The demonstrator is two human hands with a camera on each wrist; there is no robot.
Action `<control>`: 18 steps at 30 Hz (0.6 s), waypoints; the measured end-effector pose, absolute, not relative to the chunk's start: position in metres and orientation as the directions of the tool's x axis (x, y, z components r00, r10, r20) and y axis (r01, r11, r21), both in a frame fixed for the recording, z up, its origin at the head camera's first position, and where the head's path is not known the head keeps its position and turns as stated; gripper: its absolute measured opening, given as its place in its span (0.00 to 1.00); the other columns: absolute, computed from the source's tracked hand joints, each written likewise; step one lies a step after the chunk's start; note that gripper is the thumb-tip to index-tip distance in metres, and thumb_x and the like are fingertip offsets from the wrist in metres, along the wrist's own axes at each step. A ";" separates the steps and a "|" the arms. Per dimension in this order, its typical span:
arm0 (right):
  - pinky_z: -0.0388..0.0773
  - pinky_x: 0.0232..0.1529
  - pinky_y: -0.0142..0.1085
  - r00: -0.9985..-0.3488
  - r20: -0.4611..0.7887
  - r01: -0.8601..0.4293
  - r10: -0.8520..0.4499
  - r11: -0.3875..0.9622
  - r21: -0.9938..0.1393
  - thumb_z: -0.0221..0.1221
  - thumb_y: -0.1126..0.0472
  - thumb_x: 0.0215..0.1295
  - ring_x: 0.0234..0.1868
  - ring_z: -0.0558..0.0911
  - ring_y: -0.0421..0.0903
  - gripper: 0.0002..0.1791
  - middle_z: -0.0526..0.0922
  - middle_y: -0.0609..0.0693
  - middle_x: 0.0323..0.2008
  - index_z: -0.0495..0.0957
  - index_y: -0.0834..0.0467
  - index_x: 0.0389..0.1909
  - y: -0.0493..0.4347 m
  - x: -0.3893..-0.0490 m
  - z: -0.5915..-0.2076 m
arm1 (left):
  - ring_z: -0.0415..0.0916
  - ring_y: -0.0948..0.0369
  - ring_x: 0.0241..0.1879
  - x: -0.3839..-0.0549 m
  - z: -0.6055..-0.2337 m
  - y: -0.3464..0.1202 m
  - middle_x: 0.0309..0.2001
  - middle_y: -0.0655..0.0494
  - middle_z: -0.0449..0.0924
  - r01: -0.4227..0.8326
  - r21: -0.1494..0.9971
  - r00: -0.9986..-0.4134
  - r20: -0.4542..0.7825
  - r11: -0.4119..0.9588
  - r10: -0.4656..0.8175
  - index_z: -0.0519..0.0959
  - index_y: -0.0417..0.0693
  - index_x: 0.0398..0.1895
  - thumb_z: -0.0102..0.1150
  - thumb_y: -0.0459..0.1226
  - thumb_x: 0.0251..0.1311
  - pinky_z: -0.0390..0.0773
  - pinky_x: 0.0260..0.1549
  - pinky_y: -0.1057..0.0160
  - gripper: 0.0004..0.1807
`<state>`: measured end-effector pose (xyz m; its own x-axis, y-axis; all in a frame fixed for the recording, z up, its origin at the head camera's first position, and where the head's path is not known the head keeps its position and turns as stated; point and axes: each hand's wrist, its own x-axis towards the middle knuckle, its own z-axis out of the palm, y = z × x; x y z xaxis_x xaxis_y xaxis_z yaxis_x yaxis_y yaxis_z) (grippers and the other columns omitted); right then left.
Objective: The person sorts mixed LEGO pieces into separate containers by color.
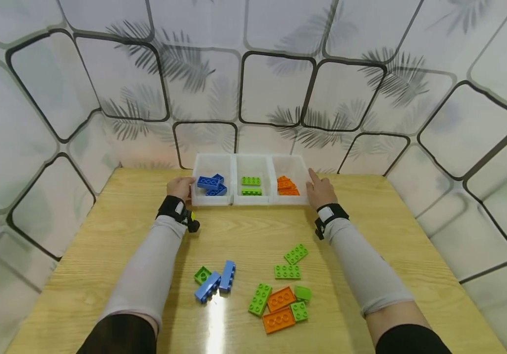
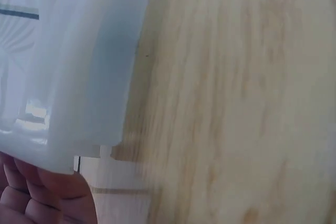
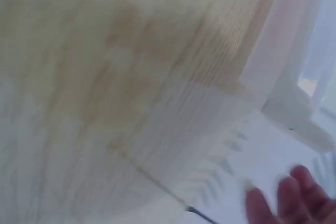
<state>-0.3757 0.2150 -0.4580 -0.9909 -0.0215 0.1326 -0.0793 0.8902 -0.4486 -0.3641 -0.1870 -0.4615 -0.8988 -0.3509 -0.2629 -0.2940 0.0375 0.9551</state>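
Observation:
A white three-compartment tray [image 1: 231, 200] stands at the back of the table. Blue toy bricks [image 1: 209, 183] lie in its left compartment, green bricks [image 1: 251, 181] in the middle, orange bricks [image 1: 285, 184] in the right. My left hand [image 1: 180, 188] grips the tray's left end; in the left wrist view its curled fingers [image 2: 37, 195] press against the tray wall [image 2: 79, 77]. At the tray's right end is my right hand [image 1: 321, 191], its index finger extended along the wall. In the right wrist view, its spread fingertips [image 3: 294, 195] are apart from the tray corner [image 3: 294, 114].
Two blue bricks [image 1: 207, 287] and a small green brick [image 1: 202, 275] lie front left on the table [image 1: 147, 206]. Front right are several loose green bricks [image 1: 286, 272] and two orange bricks [image 1: 279, 320]. A patterned wall covering [image 1: 209, 88] rises right behind the tray.

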 end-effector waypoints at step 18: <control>0.70 0.60 0.51 -0.699 -0.127 -0.602 -0.704 0.675 -0.427 0.64 0.71 0.54 0.62 0.74 0.54 0.33 0.77 0.53 0.60 0.73 0.57 0.64 0.212 -0.253 -0.464 | 0.74 0.55 0.37 -0.359 -0.462 -0.182 0.50 0.44 0.77 -0.242 0.969 -0.887 -0.205 0.040 -0.415 0.80 0.44 0.51 0.58 0.44 0.63 0.76 0.29 0.59 0.18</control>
